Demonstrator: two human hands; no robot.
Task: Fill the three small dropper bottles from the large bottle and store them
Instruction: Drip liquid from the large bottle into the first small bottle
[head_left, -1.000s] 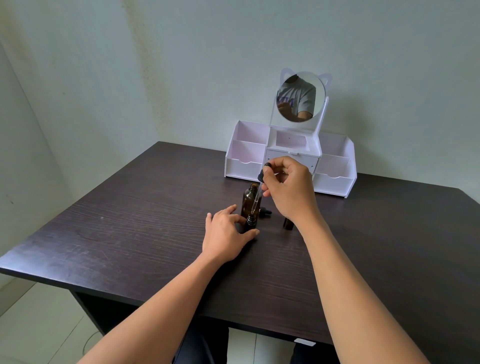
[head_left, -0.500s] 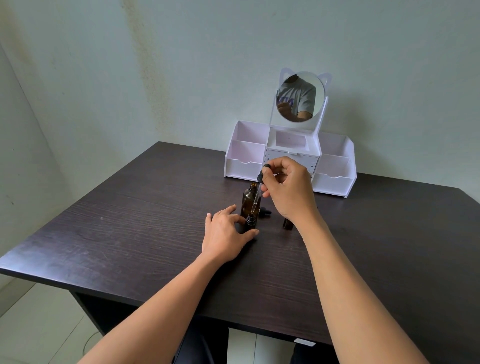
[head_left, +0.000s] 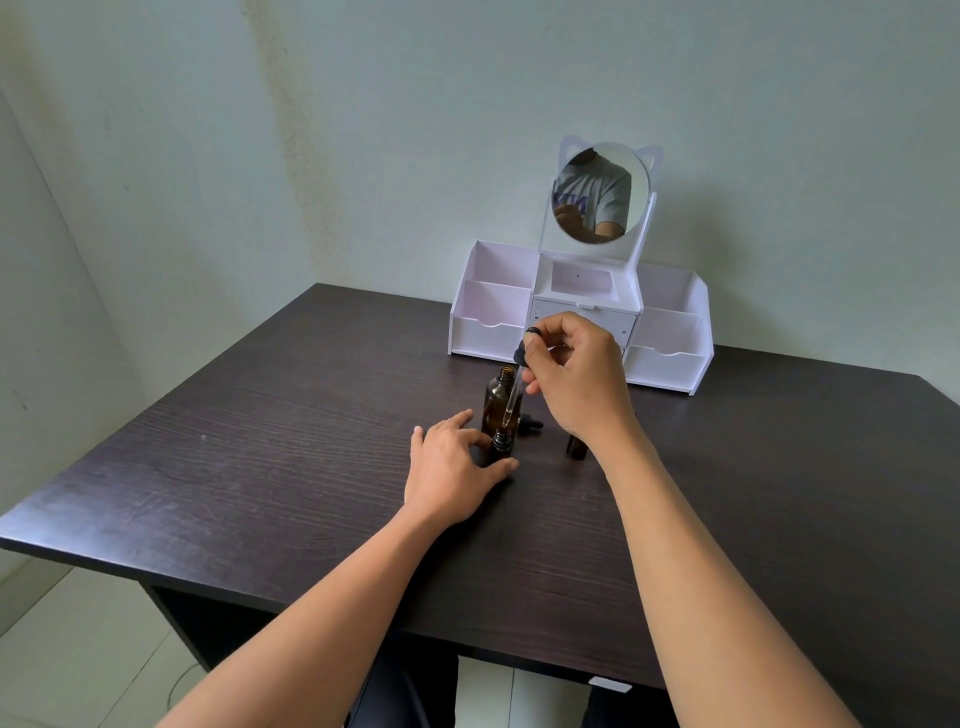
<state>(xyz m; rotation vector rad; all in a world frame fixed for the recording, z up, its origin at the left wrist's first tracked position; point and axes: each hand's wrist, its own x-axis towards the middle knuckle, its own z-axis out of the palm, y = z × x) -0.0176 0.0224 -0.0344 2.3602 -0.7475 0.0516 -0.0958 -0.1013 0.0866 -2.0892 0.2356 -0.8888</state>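
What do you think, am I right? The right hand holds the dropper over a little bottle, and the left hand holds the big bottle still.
Not quite. The left hand steadies the little bottle, not the big one; the big bottle stands open just behind it. The rest holds: the right hand pinches the dropper over the little bottle. The head view shows it.

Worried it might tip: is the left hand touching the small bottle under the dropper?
Touching. In the head view the left hand wraps thumb and fingers against the small bottle.
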